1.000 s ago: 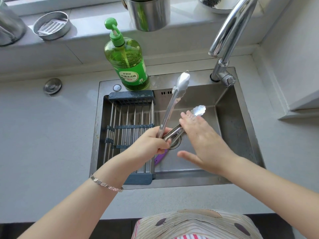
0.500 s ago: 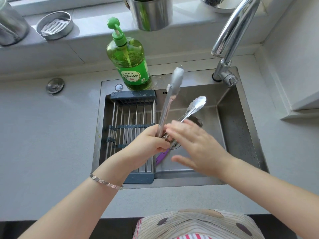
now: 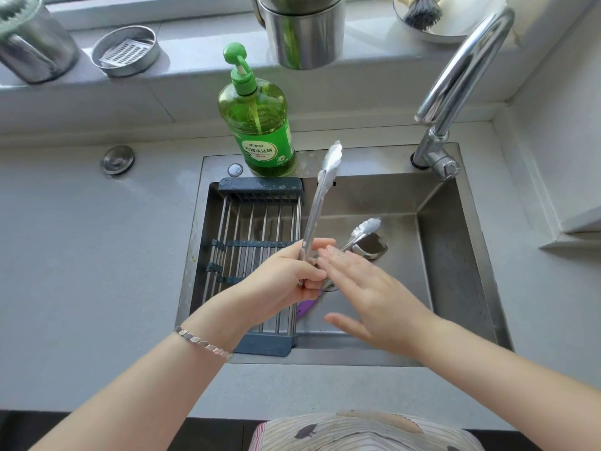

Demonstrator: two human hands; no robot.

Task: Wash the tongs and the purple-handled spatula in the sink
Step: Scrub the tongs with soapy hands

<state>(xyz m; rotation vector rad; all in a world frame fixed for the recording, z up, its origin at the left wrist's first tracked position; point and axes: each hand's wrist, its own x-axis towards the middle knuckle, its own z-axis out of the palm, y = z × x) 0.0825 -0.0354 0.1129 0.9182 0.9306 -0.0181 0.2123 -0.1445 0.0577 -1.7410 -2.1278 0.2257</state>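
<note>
Metal tongs [image 3: 320, 196] are held over the steel sink [image 3: 455, 262], spread apart, one arm pointing up toward the soap bottle and the other toward the right. My left hand [image 3: 286, 281] grips them near the hinge end. My right hand [image 3: 367, 294] lies flat with fingers extended on the lower arm of the tongs, close to my left hand. A bit of the purple spatula handle [image 3: 305, 309] shows below my left hand on the sink floor; its blade [image 3: 370, 247] shows past the fingers.
A dark-framed drying rack [image 3: 257, 222] spans the sink's left half. A green dish-soap bottle [image 3: 260, 125] stands on the sink's back rim. The chrome tap [image 3: 455, 79] arches over the right back corner, with no water visible. Metal cups and a dish stand on the windowsill.
My right hand has slid back along the lower tong arm toward my left hand. The tongs stay spread in my left hand, and the view has shifted slightly.
</note>
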